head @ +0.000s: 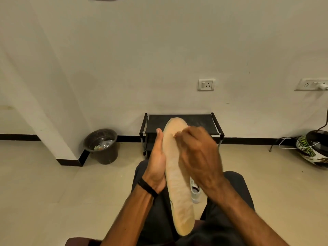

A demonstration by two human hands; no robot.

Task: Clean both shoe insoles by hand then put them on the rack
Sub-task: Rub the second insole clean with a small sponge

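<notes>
tan insole [179,183] in left hand [156,162] grip, curled right hand [197,153] fingers on top

Bare forearms and hands, a black wristband [147,186] on the left wrist, dark trousers [236,185] below.

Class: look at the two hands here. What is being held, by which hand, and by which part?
The left hand holds a tan shoe insole along its left edge, about midway. The right hand is on its upper surface; its grip cannot be told.
</notes>
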